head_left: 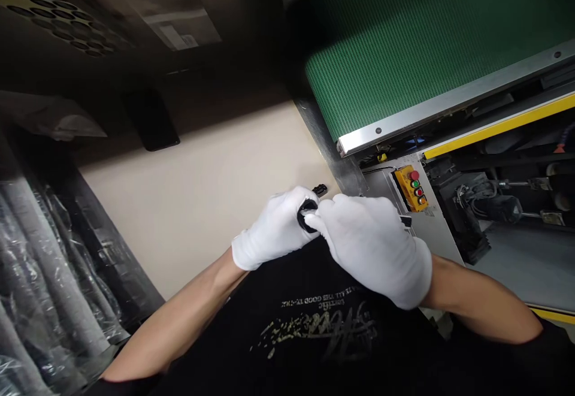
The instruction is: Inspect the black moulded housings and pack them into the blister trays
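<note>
Both my hands wear white gloves and meet over the near edge of a beige table (pixel 197 186). My left hand (pixel 274 228) is closed around a small black part (pixel 307 215), of which only a curved bit shows between the gloves. My right hand (pixel 372 243) pinches the same black part from the right with its fingertips. Another small black piece (pixel 320 190) lies on the table just beyond my left hand's knuckles.
A green conveyor belt (pixel 404 48) with metal rails runs at the upper right. A yellow button box (pixel 412 187) sits below it beside machine parts. A dark phone (pixel 153 120) lies on the far table. Plastic-wrapped grey rolls (pixel 49 288) stand at the left.
</note>
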A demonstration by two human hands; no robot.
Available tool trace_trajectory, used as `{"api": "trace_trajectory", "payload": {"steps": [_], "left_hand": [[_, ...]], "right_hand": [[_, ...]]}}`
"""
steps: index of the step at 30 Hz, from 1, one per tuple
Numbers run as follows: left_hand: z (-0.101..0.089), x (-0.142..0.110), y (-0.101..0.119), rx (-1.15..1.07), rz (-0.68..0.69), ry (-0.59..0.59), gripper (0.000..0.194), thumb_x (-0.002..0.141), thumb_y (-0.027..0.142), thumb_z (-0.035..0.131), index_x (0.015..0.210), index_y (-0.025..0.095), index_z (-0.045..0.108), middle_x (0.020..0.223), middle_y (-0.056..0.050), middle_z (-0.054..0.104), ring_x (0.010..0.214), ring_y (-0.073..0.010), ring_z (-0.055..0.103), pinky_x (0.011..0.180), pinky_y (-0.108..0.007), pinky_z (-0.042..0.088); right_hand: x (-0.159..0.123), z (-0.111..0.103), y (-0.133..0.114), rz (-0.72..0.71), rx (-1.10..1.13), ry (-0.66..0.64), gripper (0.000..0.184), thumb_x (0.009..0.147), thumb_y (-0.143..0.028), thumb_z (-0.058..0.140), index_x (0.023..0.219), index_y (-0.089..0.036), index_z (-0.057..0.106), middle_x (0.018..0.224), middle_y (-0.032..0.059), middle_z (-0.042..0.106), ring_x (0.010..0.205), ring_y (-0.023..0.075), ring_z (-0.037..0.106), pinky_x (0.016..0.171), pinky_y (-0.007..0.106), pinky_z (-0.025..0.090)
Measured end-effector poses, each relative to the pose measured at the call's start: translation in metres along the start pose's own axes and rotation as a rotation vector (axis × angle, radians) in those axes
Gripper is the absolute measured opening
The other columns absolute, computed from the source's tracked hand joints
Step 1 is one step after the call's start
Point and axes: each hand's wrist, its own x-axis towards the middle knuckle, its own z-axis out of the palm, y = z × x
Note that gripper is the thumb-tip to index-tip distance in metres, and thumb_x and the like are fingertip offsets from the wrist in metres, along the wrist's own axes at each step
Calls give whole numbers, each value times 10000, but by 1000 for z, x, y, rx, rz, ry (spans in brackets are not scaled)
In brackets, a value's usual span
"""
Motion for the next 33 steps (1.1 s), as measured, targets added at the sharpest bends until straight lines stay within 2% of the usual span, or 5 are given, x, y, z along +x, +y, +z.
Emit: {"api": "trace_trajectory", "payload": {"steps": [12,22,25,29,33], "left_hand": [[27,-1,-21,349,-89,-332,114,834,333,554,882,232,577,880,-90,787,761,-286,747,701,-373,537],[45,-11,-19,582,-165,-367,211,880,315,537,1029,208,640,839,-88,761,752,-304,746,681,-362,468],[44,-13,-17,585,-139,-420,176,879,290,534,1002,205,629,820,-81,747,704,-296,714,675,-365,446],[42,-10,-15,575,-66,-464,125,868,264,539,949,209,616,771,-68,718,647,-274,671,645,-354,408],[41,-5,-12,629,7,-504,65,837,227,543,871,221,598,683,-45,651,575,-246,608,593,-337,338]], "right_hand": [[-2,60,31,-39,137,-57,388,1156,-333,444,1093,-195,801,991,78,805,818,204,684,669,330,348],[-3,104,35,148,388,-53,378,1148,-432,502,1023,-197,770,935,50,792,801,174,667,656,325,295],[-9,119,38,80,382,-10,321,1143,-380,511,1095,-219,786,939,42,784,790,172,649,670,323,298],[-15,122,41,-46,274,-1,290,1136,-312,512,1175,-253,793,1005,44,774,838,181,660,684,332,299],[-17,110,41,5,231,-131,347,1152,-346,453,1184,-232,779,1037,59,760,819,181,669,657,337,332]]}}
